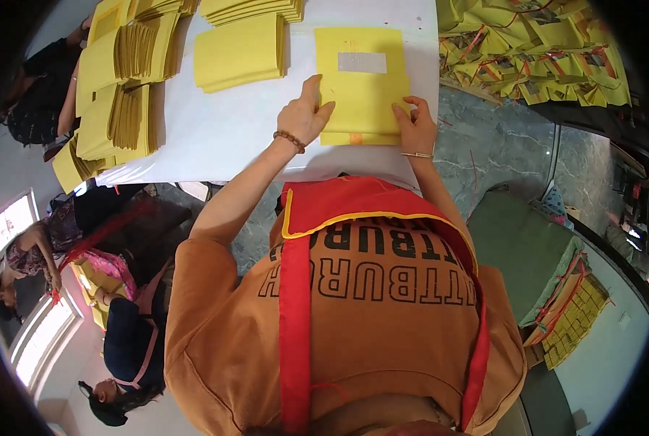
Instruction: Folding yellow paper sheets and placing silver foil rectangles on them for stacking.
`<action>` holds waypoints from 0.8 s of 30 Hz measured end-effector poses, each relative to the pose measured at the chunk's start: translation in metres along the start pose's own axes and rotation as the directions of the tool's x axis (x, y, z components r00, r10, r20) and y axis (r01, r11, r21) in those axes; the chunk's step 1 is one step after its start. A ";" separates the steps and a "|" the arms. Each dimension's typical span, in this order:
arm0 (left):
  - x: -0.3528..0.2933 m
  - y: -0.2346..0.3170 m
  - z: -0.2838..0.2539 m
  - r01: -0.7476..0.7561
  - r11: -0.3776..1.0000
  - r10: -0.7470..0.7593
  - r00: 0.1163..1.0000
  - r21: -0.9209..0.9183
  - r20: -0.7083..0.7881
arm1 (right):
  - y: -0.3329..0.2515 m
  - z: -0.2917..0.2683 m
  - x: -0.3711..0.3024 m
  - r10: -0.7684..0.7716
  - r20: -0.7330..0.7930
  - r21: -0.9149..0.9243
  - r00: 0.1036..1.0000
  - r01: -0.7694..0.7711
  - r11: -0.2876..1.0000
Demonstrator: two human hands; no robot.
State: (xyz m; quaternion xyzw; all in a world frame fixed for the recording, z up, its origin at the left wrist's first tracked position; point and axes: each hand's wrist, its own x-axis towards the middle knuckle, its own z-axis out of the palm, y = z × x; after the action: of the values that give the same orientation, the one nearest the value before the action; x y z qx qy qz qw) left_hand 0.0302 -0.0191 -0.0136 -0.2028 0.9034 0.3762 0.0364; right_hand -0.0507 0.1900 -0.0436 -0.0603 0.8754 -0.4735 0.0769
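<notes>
On the white-covered table a flat yellow paper packet lies in front of me, with a grey-white rectangular patch on its far part and a small orange mark at its near edge. My left hand is at its left side, index finger stretched along the edge and thumb apart, pointing onto the paper. At the right edge rests my right hand, its thumb on the paper and its fingers bent but apart. Both hands touch the packet without lifting it; it lies flat.
Yellow paper stacks stand at the far left, with more leaning bundles along the left edge. Yellow bundles with red ties lie at the right beyond the table. A green-covered pile is at my right. Several people work at the left.
</notes>
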 end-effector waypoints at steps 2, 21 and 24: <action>-0.001 0.008 -0.002 -0.078 0.989 0.086 0.995 0.122 -0.056 | -0.003 -0.002 0.000 0.021 0.008 -0.011 1.000 -0.021 1.000; 0.008 0.018 0.047 -0.539 0.707 0.559 0.822 0.458 0.106 | -0.006 0.009 -0.015 -0.529 0.448 -0.389 0.721 0.690 0.611; 0.012 0.009 0.048 -0.545 0.779 0.563 0.825 0.309 0.037 | 0.000 0.016 -0.016 -0.497 0.355 -0.381 0.792 0.608 0.697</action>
State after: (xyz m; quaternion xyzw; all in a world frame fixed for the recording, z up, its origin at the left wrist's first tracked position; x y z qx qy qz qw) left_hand 0.0111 0.0160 -0.0447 0.0694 0.9706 0.2195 -0.0707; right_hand -0.0317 0.1796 -0.0507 -0.3918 0.8897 -0.2341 0.0111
